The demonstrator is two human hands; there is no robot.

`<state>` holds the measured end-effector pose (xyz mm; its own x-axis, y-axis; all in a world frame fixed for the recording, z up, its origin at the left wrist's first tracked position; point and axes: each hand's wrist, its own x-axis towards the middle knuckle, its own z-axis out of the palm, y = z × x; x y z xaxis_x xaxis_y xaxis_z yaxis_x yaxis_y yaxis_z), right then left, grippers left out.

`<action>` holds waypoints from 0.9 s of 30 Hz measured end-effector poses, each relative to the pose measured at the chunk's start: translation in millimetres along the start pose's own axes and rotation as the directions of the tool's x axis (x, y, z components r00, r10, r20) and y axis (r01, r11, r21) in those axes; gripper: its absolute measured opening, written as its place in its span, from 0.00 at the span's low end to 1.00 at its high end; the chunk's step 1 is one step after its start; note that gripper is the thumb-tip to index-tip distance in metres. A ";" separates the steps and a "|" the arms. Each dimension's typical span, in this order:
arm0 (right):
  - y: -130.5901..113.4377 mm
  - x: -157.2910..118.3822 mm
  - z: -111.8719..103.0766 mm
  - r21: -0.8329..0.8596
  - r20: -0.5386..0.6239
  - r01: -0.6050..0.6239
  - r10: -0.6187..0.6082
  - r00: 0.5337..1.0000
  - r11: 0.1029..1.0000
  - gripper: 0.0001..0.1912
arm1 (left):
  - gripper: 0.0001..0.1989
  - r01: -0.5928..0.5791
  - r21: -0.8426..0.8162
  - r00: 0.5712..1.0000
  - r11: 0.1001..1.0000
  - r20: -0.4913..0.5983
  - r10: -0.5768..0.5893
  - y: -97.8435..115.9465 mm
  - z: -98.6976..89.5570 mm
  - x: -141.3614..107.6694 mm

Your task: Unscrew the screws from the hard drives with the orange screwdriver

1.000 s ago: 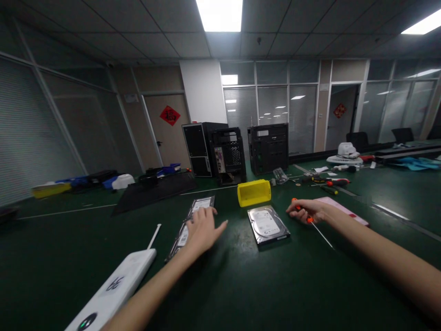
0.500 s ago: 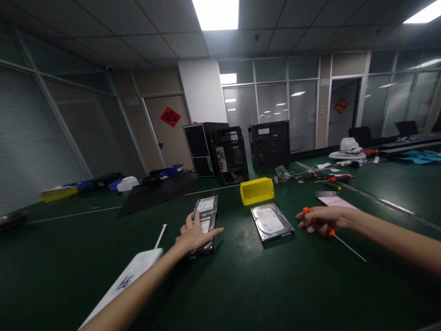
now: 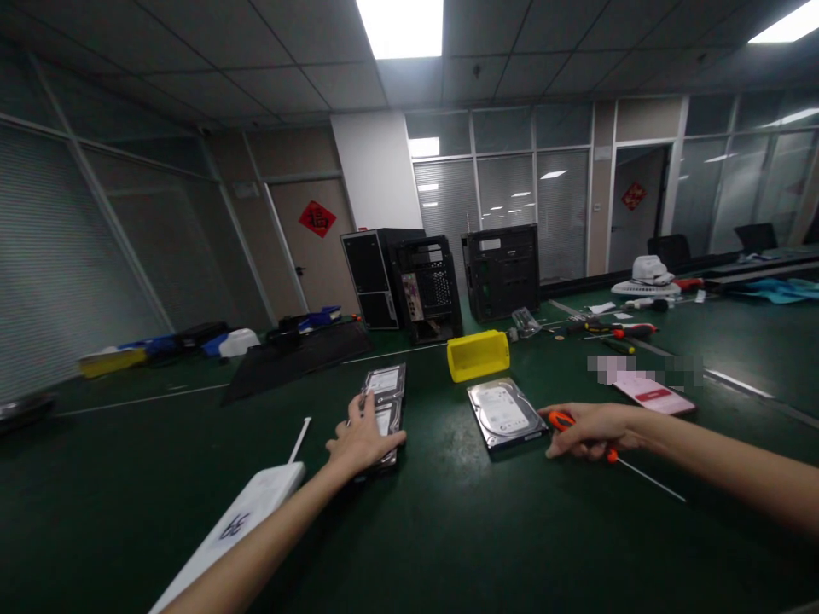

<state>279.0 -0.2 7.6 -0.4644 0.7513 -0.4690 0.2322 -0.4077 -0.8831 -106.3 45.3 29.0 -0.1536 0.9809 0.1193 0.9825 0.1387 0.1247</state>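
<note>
My left hand lies over the nearer of two hard drives on the left, its fingers spread and the thumb out to the right. That near hard drive is partly covered by the hand; the farther hard drive sits just beyond it, end to end. Closed around an orange-and-black screwdriver is my right hand, with the shaft pointing down to the right. Its fingertips are at the right edge of a third hard drive, label side up; whether they touch it I cannot tell.
A yellow bin stands behind the third drive. Black computer cases stand farther back. A white power strip lies beside my left forearm, a pink card beyond my right wrist. Several hand tools lie back right.
My right hand has moved slightly left and down toward the third hard drive, with the screwdriver in it. The left thumb has drawn in a little; the drives have hardly shifted.
</note>
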 end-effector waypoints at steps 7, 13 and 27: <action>-2.5 -2.3 8.6 -0.079 -0.058 -0.021 0.016 0.998 0.997 0.51 | 0.49 -0.016 -0.002 1.000 1.000 0.009 0.016 0.8 -3.6 -2.7; -1.4 2.2 13.1 -0.221 -0.085 -0.007 -0.012 0.996 0.975 0.51 | 0.50 -0.085 0.035 0.996 0.996 0.035 0.084 17.4 -6.3 -28.1; -95.5 53.7 -8.3 -0.974 -0.114 -0.034 -0.352 0.929 0.225 0.18 | 0.54 -0.333 0.129 0.941 0.934 0.105 0.321 65.2 -31.5 -56.9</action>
<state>239.0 83.4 66.6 -0.4155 0.9008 -0.1264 0.9005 0.3877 -0.1970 -36.8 -5.8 61.3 0.1821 0.9821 0.0484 0.9824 -0.1797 -0.0507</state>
